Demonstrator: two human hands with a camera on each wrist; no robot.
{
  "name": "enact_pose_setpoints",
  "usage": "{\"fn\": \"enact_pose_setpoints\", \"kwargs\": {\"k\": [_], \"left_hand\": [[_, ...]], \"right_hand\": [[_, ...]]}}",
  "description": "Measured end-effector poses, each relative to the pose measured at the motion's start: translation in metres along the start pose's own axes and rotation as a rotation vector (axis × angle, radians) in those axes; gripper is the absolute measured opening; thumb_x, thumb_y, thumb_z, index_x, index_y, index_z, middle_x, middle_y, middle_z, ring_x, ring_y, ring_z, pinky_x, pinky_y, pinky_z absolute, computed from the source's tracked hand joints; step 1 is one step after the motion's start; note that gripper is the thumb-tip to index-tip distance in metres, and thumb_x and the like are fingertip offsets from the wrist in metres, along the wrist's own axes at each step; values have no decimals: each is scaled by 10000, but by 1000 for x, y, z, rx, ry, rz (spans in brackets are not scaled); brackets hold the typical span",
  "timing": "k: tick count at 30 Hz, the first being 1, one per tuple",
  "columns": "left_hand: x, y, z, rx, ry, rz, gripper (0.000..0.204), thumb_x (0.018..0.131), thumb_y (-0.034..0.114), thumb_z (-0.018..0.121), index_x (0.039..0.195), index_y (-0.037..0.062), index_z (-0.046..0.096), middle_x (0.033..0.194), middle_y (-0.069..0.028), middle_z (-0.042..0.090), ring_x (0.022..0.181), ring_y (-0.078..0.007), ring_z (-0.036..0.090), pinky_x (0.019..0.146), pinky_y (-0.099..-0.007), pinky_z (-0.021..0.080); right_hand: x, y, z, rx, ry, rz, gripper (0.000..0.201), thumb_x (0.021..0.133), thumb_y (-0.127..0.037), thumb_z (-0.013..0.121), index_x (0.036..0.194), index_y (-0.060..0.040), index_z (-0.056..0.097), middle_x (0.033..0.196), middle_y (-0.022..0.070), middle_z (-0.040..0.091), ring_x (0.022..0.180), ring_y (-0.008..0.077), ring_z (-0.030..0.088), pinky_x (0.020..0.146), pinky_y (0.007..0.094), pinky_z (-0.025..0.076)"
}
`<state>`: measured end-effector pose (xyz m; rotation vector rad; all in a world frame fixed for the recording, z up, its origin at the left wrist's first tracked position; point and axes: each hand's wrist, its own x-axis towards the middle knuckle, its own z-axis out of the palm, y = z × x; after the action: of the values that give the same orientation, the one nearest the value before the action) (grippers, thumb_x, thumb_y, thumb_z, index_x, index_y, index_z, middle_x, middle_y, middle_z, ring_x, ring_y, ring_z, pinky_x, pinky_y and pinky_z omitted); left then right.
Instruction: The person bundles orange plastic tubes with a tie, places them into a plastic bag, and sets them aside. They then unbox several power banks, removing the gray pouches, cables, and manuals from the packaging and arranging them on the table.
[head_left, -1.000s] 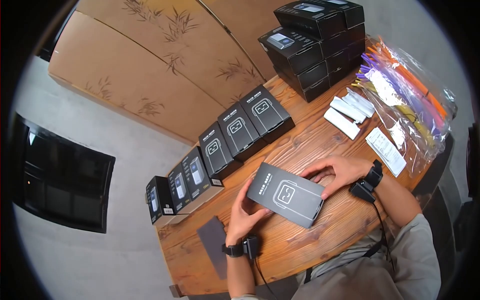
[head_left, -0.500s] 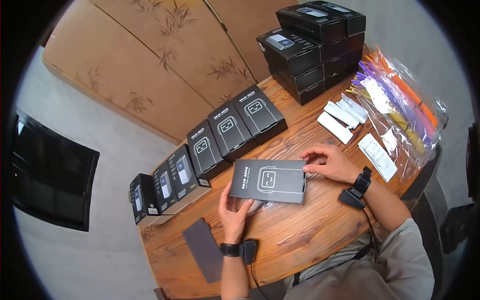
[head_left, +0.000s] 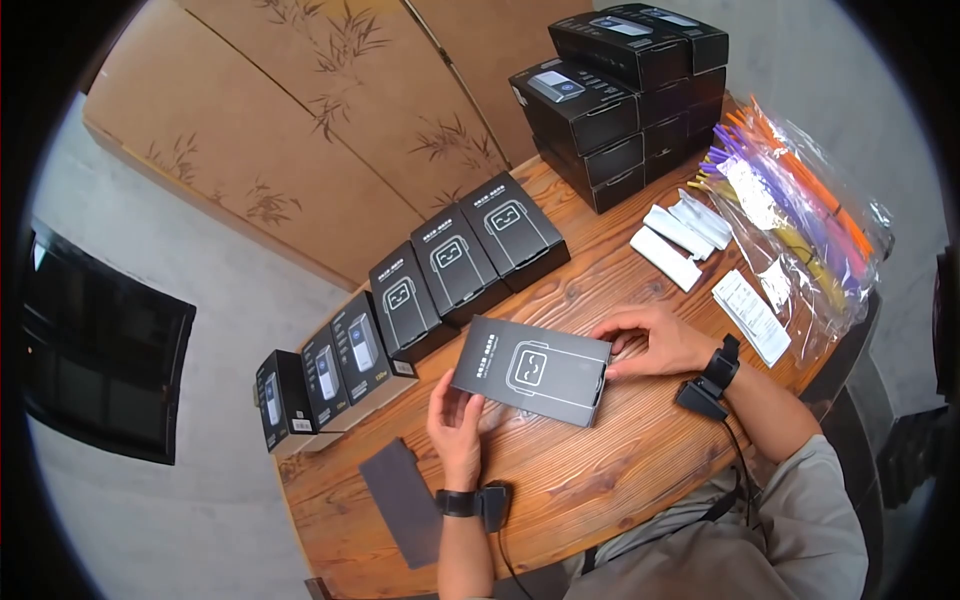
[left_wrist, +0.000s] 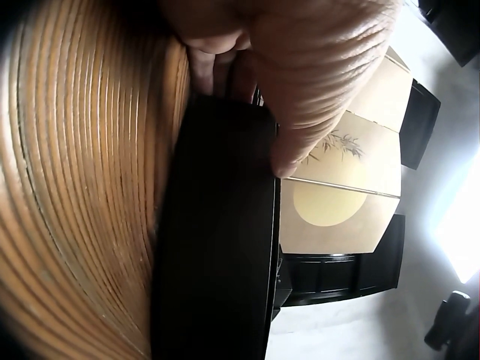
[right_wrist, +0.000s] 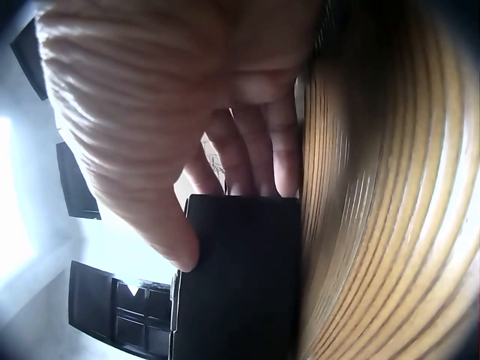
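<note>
A flat black box [head_left: 565, 378] with a line-drawn smiling device on its top lies between both hands, slightly angled over the wooden table. My left hand [head_left: 457, 430] grips its left end; in the left wrist view, the thumb of that hand [left_wrist: 319, 71] lies at the edge of the box [left_wrist: 217, 240] and the other fingers are partly hidden behind it. At the right end, my right hand [head_left: 660, 342] holds the box by a corner. The right wrist view shows this hand [right_wrist: 150, 112] with its thumb on the box [right_wrist: 240, 281] edge and its fingertips along the far side.
Several similar boxes [head_left: 447, 255] stand in a row along the table's [head_left: 540, 500] back left edge. Stacked boxes [head_left: 615, 110] are at the back. White packets [head_left: 665, 258], a folded paper [head_left: 752, 316] and bagged coloured sticks [head_left: 800, 200] lie right. A dark flat piece [head_left: 402, 505] lies front left.
The held box has turned back and forth, its right end now nearer me than half a second ago. Both hands have stayed at its ends, and the left has shifted slightly left.
</note>
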<state>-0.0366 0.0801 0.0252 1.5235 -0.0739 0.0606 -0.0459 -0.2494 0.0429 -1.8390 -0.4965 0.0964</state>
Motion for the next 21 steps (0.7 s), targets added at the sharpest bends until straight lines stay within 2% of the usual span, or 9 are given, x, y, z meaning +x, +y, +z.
{"fn": "enact_pose_setpoints", "kwargs": {"k": [9,12,15,18,21], "left_hand": [[0,-5,-3,8,-19,20,475,902,-40,644,1344,8,478,1241,-84,567,1152,-162,552,1018,-299,448],[-1,-6,-4,-4,-28,27,459,913,-18,644,1341,15,480,1234,-75,571,1148,-156,550,1004,-291,448],[0,-9,-5,-13,-47,48,451,924,15,648,1342,20,480,1233,-67,573,1151,-155,547,997,-287,445],[-1,-9,-6,-16,-60,62,450,933,81,660,1342,24,481,1240,-64,574,1154,-157,545,996,-286,443],[-1,-8,-5,-9,-66,87,466,936,165,675,1339,27,486,1244,-63,579,1150,-158,546,988,-286,442]], "right_hand": [[0,-2,0,144,-54,-5,439,765,-160,829,1174,-61,701,1092,68,661,928,119,621,805,244,517],[0,-4,0,202,-75,72,415,738,-103,840,1129,-37,717,1086,87,680,965,161,632,840,273,511],[-1,0,0,244,-104,15,397,762,-119,823,1141,-63,719,1107,74,665,946,123,611,840,242,505],[-2,-4,-1,327,-159,82,407,753,-116,828,1142,-68,720,1147,80,664,1020,149,613,892,266,494],[-1,-3,0,334,-207,20,443,713,-75,843,1136,-44,715,1150,115,675,1077,214,629,951,321,478]]}}
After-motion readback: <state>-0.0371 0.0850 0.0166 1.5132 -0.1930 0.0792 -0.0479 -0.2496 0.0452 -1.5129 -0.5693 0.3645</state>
